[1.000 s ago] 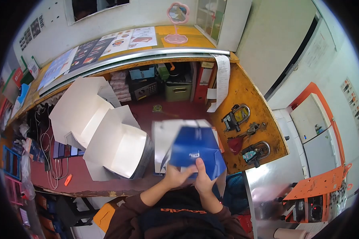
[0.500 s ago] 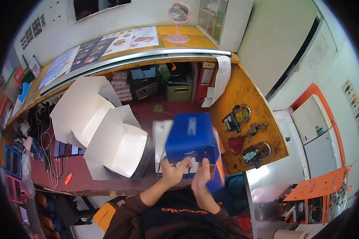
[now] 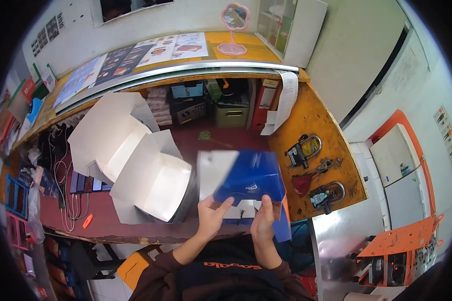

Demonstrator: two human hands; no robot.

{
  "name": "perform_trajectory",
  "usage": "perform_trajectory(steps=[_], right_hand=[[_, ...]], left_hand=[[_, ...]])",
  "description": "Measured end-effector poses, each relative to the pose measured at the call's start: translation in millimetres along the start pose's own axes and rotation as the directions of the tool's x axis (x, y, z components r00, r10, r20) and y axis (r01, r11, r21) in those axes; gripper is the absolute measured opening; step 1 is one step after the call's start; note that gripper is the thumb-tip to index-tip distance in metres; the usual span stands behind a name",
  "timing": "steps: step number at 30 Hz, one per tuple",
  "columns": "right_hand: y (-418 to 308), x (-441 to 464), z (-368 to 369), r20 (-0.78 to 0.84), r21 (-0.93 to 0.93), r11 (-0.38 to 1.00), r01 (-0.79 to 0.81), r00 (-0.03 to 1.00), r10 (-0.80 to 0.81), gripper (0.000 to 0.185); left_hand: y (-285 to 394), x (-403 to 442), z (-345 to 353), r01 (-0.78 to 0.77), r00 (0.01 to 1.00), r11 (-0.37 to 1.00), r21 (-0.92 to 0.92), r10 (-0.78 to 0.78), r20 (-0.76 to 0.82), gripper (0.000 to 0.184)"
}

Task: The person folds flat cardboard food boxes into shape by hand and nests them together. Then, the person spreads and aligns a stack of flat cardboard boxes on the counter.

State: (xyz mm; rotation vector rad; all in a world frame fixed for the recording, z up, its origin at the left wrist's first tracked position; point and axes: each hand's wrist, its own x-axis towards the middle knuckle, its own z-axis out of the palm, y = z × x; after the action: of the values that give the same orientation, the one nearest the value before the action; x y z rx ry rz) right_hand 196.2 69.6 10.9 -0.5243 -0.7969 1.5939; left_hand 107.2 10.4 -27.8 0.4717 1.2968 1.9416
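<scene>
Our left hand (image 3: 212, 216) and right hand (image 3: 264, 221) grip the near edge of a blue carton (image 3: 251, 175), which extends away from them above the counter (image 3: 103, 221), longer side roughly left-to-right, neither hand clearly nearer.

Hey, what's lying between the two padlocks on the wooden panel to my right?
The head view shows some keys and a dark red pouch between the upper padlock and the lower padlock.
</scene>
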Motion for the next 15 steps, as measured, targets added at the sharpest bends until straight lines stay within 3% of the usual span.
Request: perform_trajectory(steps=[1,2,5,6,7,8,9,10,11,12,13,15], right_hand=[[1.9,-4.1,3.7,0.022,0.097,0.993,-0.063,0.998,0.061,0.043],[22.0,-6.3,-3.7,0.006,0.078,0.996,-0.050,0.999,0.050,0.046],[43.2,-15.0,-16.0,-0.001,0.215,0.924,-0.315,0.947,0.323,0.043],[44.7,-8.4,-18.2,-0.022,0.182,0.946,-0.267,0.961,0.275,0.041],[42.0,-1.5,-19.0,-0.046,0.149,0.964,-0.221,0.972,0.230,0.039],[40.3,5.3,-20.9,-0.074,-0.026,0.984,-0.174,0.982,0.172,0.034],[30.7,6.5,-24.4,-0.001,-0.215,0.964,-0.158,0.987,0.161,0.036],[18.9,8.5,-18.3,0.066,-0.428,0.884,-0.188,0.969,0.238,0.035],[12.1,11.1,-15.9,0.116,-0.621,0.761,-0.187,0.938,0.325,0.036],[13.9,13.7,-22.7,0.324,-0.898,0.404,0.174,0.883,0.340,0.037],[16.0,16.2,-29.4,0.504,-0.846,0.378,0.376,0.796,0.336,0.041],[15.4,16.9,-27.0,0.704,-0.710,0.366,0.602,0.613,0.358,0.050]], left_hand=[[-0.1,-2.8,1.6,-0.108,0.991,0.985,0.133,0.117,-0.066,0.013],[2.5,-3.3,9.0,-0.104,0.984,0.994,-0.029,0.099,-0.150,0.013],[-0.5,4.0,0.0,0.022,0.990,0.999,-0.033,-0.027,-0.135,0.019],[2.9,6.2,-7.0,0.019,0.990,0.999,-0.036,-0.024,-0.139,0.019],[15.6,6.4,-14.6,0.090,0.986,0.895,0.436,-0.140,0.085,0.021],[25.7,3.5,-19.8,0.025,0.913,0.588,0.808,-0.343,0.221,0.024],[32.7,-0.8,-21.9,0.028,0.913,0.588,0.809,-0.344,0.219,0.024],[39.8,-5.3,-23.2,-0.182,0.976,0.437,0.881,-0.026,0.215,0.027],[46.2,-9.6,-23.3,-0.323,0.922,0.213,0.922,0.291,0.255,0.033],[53.4,-8.1,-17.5,-0.370,0.900,0.303,0.878,0.349,0.259,0.045],[43.6,-2.0,-23.7,-0.361,0.904,0.305,0.881,0.348,0.250,0.045],[13.4,19.4,-41.8,-0.354,0.935,0.656,0.667,0.229,0.270,0.046]])
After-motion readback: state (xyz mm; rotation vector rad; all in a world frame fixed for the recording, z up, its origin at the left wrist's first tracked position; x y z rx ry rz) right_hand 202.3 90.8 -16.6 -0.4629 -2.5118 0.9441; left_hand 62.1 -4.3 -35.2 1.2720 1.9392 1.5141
